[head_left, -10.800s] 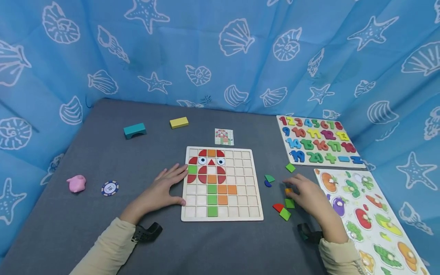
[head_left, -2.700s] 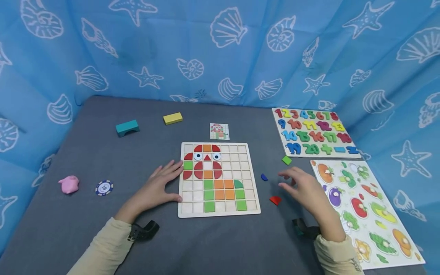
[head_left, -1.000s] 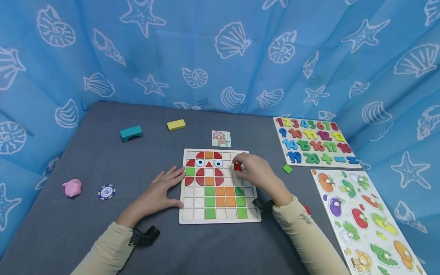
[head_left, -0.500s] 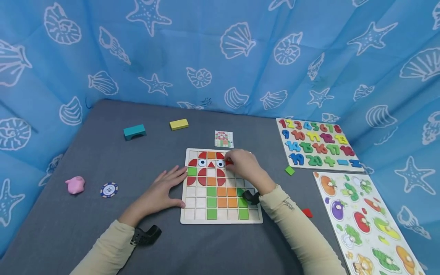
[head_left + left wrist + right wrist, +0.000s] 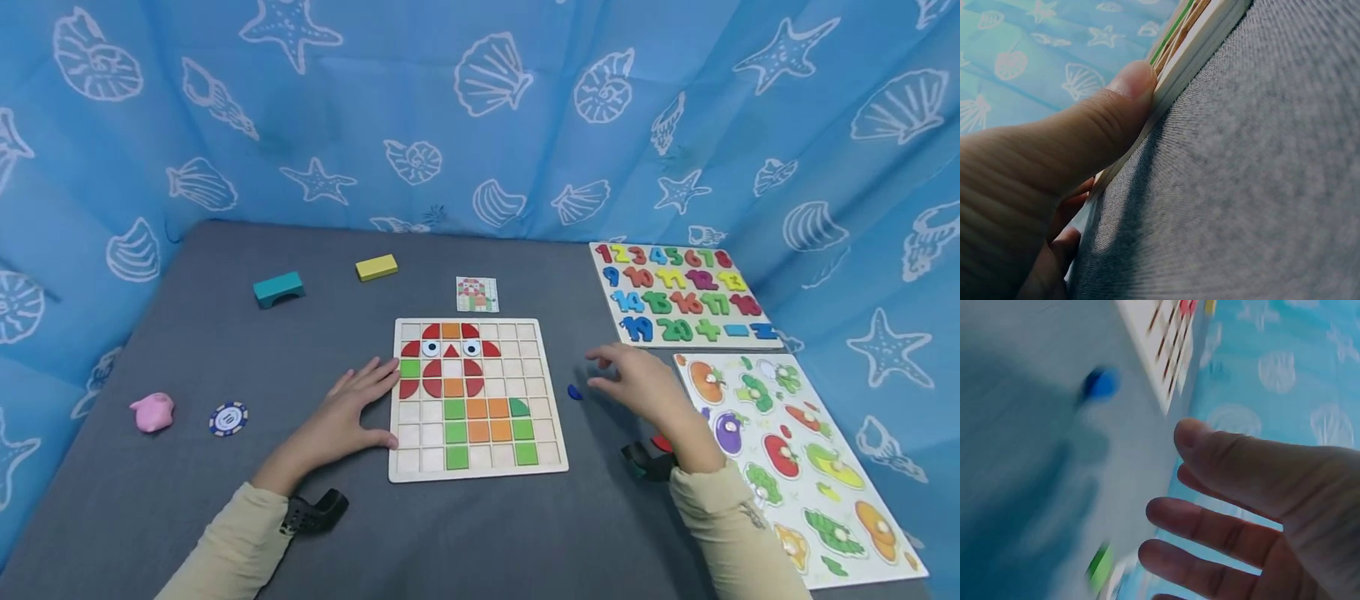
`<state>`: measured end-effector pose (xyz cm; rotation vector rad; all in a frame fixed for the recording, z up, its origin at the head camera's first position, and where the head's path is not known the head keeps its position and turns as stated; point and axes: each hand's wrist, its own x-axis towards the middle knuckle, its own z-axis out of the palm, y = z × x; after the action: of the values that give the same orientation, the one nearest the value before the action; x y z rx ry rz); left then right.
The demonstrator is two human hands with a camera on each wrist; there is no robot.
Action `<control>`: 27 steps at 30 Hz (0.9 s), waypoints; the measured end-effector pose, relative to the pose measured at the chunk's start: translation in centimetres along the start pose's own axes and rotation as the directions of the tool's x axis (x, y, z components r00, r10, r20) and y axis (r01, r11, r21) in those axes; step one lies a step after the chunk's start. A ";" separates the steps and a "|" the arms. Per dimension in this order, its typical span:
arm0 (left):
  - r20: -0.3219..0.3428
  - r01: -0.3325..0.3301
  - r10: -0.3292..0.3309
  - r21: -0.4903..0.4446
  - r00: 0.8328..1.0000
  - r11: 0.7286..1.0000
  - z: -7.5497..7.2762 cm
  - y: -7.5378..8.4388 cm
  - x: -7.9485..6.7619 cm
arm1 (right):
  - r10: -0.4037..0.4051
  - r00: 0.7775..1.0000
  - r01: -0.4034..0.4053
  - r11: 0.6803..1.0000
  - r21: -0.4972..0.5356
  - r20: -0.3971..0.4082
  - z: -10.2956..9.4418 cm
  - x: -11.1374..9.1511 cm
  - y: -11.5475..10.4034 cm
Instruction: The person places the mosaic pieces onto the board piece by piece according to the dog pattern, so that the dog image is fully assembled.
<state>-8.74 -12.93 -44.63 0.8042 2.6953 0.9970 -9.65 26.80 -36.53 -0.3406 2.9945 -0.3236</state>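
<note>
A wooden grid board [image 5: 546,375] carries red, orange and green pieces forming a figure with two eye pieces. My left hand [image 5: 348,412] lies along its left edge, thumb and fingertips against the rim; the left wrist view shows the thumb [image 5: 1100,125] on the wooden side. A red quarter-round piece [image 5: 491,348] sits right of the right eye. My right hand [image 5: 645,383] hovers over the cloth right of the board, thumb and fingers apart, holding nothing. Near its fingertips lies a small blue half-round piece [image 5: 574,392]. A green piece [image 5: 1100,567] shows in the right wrist view.
A red piece [image 5: 662,443] is partly covered by the right wrist. A small pattern card [image 5: 477,294] lies behind the board. Number puzzle [image 5: 682,296] and vegetable puzzle [image 5: 795,467] occupy the right. Teal block [image 5: 278,287], yellow block [image 5: 377,267], pink pig [image 5: 153,412] and poker chip [image 5: 228,418] stand left.
Several green and orange pieces joined the board's lower rows. The right hand then set the red quarter-round beside the right eye and drew back right. The left hand stays at the edge.
</note>
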 end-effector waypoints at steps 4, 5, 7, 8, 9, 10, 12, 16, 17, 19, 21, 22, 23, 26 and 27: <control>0.000 0.005 -0.005 -0.005 1.000 1.000 0.0 0.0 0.0 | 0.098 0.994 -0.097 0.995 -0.015 0.052 -0.4 -3.6 2.8; 0.001 0.009 -0.009 -0.007 1.000 1.000 0.0 -0.1 0.0 | 0.115 0.991 -0.114 0.993 -0.022 0.073 -0.5 -4.3 3.3; 0.005 0.016 -0.016 -0.007 1.000 1.000 0.0 -0.1 0.0 | 0.147 0.983 -0.145 0.989 -0.025 0.115 -0.4 -5.7 3.9; 0.009 0.019 -0.019 -0.008 1.000 1.000 0.0 0.0 0.0 | 0.157 0.979 -0.155 0.988 -0.026 0.132 -0.3 -6.3 4.2; 0.013 0.020 -0.020 -0.006 1.000 1.000 0.0 0.0 0.0 | 0.168 0.974 -0.166 0.986 -0.025 0.149 -0.2 -6.9 4.4; 0.016 0.019 -0.019 -0.006 1.000 1.000 0.0 0.0 0.1 | 0.182 0.969 -0.181 0.983 -0.024 0.165 -0.1 -7.3 4.6; 0.026 0.015 -0.015 -0.004 1.000 1.000 0.1 0.0 0.2 | 0.208 0.962 -0.209 0.978 -0.016 0.176 0.4 -8.2 5.2; 0.025 0.014 -0.014 0.004 1.000 1.000 0.0 0.0 0.2 | 0.245 0.951 -0.246 0.969 -0.019 0.190 0.8 -8.4 5.6; 0.027 0.015 -0.015 0.002 1.000 1.000 0.1 0.1 0.2 | 0.241 0.953 -0.242 0.970 -0.020 0.183 0.9 -8.4 5.7; 0.029 0.020 -0.020 -0.001 0.999 1.000 0.1 0.1 0.2 | 0.230 0.959 -0.228 0.973 -0.026 0.166 0.7 -8.1 5.6; 0.031 0.024 -0.024 -0.005 0.999 1.000 0.0 0.1 0.2 | 0.200 0.970 -0.199 0.980 -0.024 0.136 0.6 -7.5 5.7; 0.030 0.025 -0.025 -0.005 0.999 1.000 0.0 0.1 0.2 | 0.184 0.976 -0.183 0.983 -0.023 0.116 0.5 -7.0 5.7; 0.029 0.026 -0.026 -0.006 0.999 1.000 0.0 0.1 0.2 | 0.171 0.980 -0.169 0.985 -0.020 0.098 0.4 -6.5 5.7; 0.027 0.022 -0.022 0.001 0.999 1.000 0.0 0.0 0.2 | 0.140 0.988 -0.139 0.990 -0.020 0.062 0.3 -4.5 5.8; 0.027 0.019 -0.019 0.003 0.999 1.000 0.1 0.0 0.2 | 0.131 0.990 -0.130 0.991 -0.019 0.060 0.3 -3.9 5.8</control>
<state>-8.89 -12.76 -44.67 0.7854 2.6770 0.9717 -7.07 33.18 -37.78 -0.1514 2.9425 -0.2725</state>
